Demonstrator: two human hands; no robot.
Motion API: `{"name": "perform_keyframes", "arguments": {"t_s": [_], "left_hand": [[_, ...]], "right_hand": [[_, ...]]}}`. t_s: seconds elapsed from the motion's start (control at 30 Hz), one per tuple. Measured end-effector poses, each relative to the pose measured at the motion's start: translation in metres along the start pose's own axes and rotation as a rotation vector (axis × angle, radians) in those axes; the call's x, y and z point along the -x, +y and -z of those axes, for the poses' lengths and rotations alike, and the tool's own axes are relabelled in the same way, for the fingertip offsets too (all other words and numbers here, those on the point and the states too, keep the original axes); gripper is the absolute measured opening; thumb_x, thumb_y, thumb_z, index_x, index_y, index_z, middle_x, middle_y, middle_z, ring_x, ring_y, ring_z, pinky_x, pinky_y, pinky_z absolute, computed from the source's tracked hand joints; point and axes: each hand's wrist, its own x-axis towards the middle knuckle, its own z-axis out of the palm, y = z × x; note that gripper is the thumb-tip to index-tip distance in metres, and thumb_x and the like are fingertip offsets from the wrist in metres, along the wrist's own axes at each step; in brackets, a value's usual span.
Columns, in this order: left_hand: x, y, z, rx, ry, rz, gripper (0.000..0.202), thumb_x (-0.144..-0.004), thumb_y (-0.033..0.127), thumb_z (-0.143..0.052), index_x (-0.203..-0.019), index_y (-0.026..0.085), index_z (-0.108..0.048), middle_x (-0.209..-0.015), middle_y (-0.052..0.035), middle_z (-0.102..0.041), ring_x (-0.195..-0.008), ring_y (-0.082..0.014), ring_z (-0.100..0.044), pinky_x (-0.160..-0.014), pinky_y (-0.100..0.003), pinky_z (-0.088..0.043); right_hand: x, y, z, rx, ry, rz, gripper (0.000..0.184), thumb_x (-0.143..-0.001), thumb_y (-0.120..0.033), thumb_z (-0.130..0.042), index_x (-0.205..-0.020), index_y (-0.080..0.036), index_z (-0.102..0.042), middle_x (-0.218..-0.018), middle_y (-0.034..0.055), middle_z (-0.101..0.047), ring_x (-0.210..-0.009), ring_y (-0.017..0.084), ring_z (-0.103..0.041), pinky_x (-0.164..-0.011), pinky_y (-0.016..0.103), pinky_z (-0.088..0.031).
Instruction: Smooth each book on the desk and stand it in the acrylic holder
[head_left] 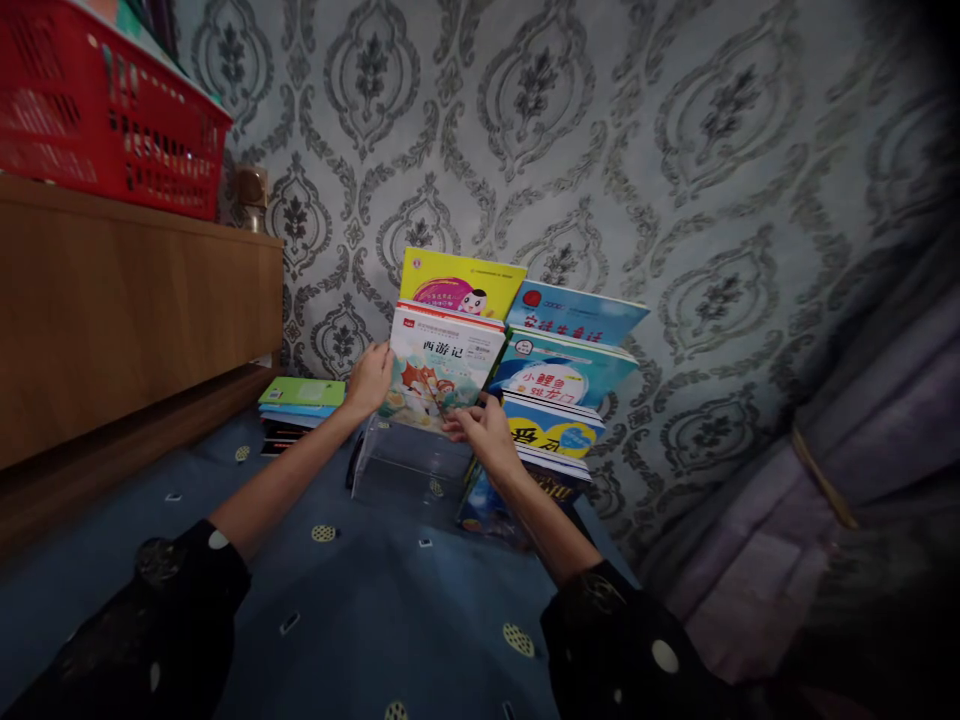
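A white picture book (444,365) with Chinese title characters stands upright in the left part of a clear plastic book rack (409,470). My left hand (370,380) grips this book by its left edge, the fingers partly hidden behind it. At the lower right corner, my right hand (484,432) is closed on the same book, its fingertips on the front cover. A yellow book (465,275) stands behind it. In the right part of the rack are a blue book (577,312), a teal book (559,372), a yellow-and-blue book (559,432) and a dark blue book (495,505).
A short stack of books (304,395), green on top, lies left of the rack on the dark blue patterned cloth (360,620). Further left, a wooden cabinet (142,310) carries a red plastic basket (165,150). Patterned wallpaper rises behind; a tied curtain (757,520) hangs at right.
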Motion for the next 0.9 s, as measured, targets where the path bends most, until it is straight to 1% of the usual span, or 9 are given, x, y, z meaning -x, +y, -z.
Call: {"name": "perform_keyframes", "arguments": {"t_s": [0.27, 0.33, 0.4, 0.47, 0.53, 0.6, 0.67, 0.77, 0.9], "left_hand": [[-0.003, -0.005, 0.004, 0.074, -0.026, -0.042, 0.025, -0.096, 0.024, -0.04, -0.09, 0.018, -0.063, -0.094, -0.01, -0.064, -0.096, -0.0247, -0.061, -0.094, -0.038, -0.046], [-0.005, -0.018, 0.008, 0.124, -0.035, -0.073, 0.026, -0.096, 0.026, -0.041, -0.096, 0.018, -0.066, -0.099, -0.0089, -0.067, -0.099, -0.0229, -0.061, -0.096, -0.037, -0.046], [-0.006, -0.038, 0.014, 0.12, -0.035, -0.079, 0.031, -0.097, 0.027, -0.039, -0.108, 0.017, -0.066, -0.109, -0.0086, -0.069, -0.104, -0.0213, -0.061, -0.097, -0.034, -0.045], [-0.004, -0.065, 0.019, -0.008, -0.073, -0.007, 0.037, -0.098, 0.026, -0.035, -0.119, 0.016, -0.063, -0.118, -0.0093, -0.068, -0.111, -0.0203, -0.061, -0.099, -0.031, -0.044], [0.004, -0.092, 0.021, -0.264, -0.198, 0.147, 0.04, -0.099, 0.026, -0.032, -0.124, 0.017, -0.062, -0.124, -0.0093, -0.067, -0.116, -0.0203, -0.059, -0.101, -0.03, -0.042], [0.016, -0.114, 0.017, -0.364, -0.272, 0.237, 0.037, -0.098, 0.027, -0.037, -0.118, 0.016, -0.065, -0.12, -0.0125, -0.068, -0.115, -0.0249, -0.06, -0.1, -0.033, -0.043], [0.031, -0.13, 0.008, -0.425, -0.34, 0.285, 0.035, -0.096, 0.03, -0.042, -0.114, 0.014, -0.067, -0.118, -0.0152, -0.068, -0.116, -0.0281, -0.059, -0.101, -0.036, -0.043], [0.047, -0.143, -0.01, -0.495, -0.431, 0.309, 0.034, -0.093, 0.032, -0.047, -0.113, 0.012, -0.067, -0.125, -0.0192, -0.064, -0.124, -0.0318, -0.054, -0.103, -0.041, -0.042], [0.051, -0.155, -0.032, -0.552, -0.508, 0.307, 0.038, -0.094, 0.034, -0.046, -0.121, 0.013, -0.063, -0.139, -0.0204, -0.054, -0.137, -0.0338, -0.04, -0.11, -0.049, -0.034]], "right_hand": [[0.0, -0.003, 0.0, -0.005, -0.003, -0.023, 0.062, -0.081, -0.028, -0.058, -0.137, -0.012, -0.035, -0.079, 0.003, -0.068, -0.067, 0.02, -0.071, -0.056, 0.029, -0.057], [0.009, -0.004, 0.0, -0.01, 0.003, -0.004, 0.064, -0.083, -0.031, -0.056, -0.14, -0.013, -0.033, -0.084, 0.0052, -0.068, -0.071, 0.021, -0.072, -0.058, 0.03, -0.057], [0.026, -0.003, -0.001, -0.009, 0.01, 0.064, 0.065, -0.085, -0.035, -0.054, -0.143, -0.016, -0.033, -0.089, 0.0064, -0.069, -0.076, 0.021, -0.071, -0.061, 0.032, -0.058], [0.05, 0.004, -0.004, 0.004, -0.016, 0.136, 0.063, -0.086, -0.04, -0.054, -0.143, -0.018, -0.037, -0.093, 0.007, -0.069, -0.078, 0.021, -0.071, -0.065, 0.033, -0.057], [0.079, 0.017, -0.01, 0.035, -0.139, 0.133, 0.056, -0.087, -0.044, -0.054, -0.137, -0.019, -0.048, -0.092, 0.0066, -0.069, -0.077, 0.02, -0.07, -0.066, 0.032, -0.056], [0.11, 0.037, -0.019, 0.06, -0.256, 0.07, 0.049, -0.088, -0.046, -0.052, -0.129, -0.019, -0.057, -0.088, 0.0059, -0.07, -0.072, 0.019, -0.068, -0.064, 0.031, -0.054], [0.138, 0.06, -0.031, 0.098, -0.346, 0.026, 0.045, -0.088, -0.049, -0.054, -0.119, -0.019, -0.065, -0.076, 0.004, -0.07, -0.068, 0.019, -0.066, -0.065, 0.031, -0.054], [0.168, 0.091, -0.046, 0.089, -0.356, -0.047, 0.048, -0.088, -0.057, -0.053, -0.108, -0.017, -0.072, -0.075, 0.0058, -0.071, -0.066, 0.02, -0.066, -0.065, 0.032, -0.054], [0.183, 0.109, -0.054, 0.065, -0.318, -0.104, 0.058, -0.086, -0.068, -0.051, -0.105, -0.018, -0.074, -0.073, 0.0067, -0.071, -0.07, 0.022, -0.069, -0.069, 0.033, -0.055]]}}
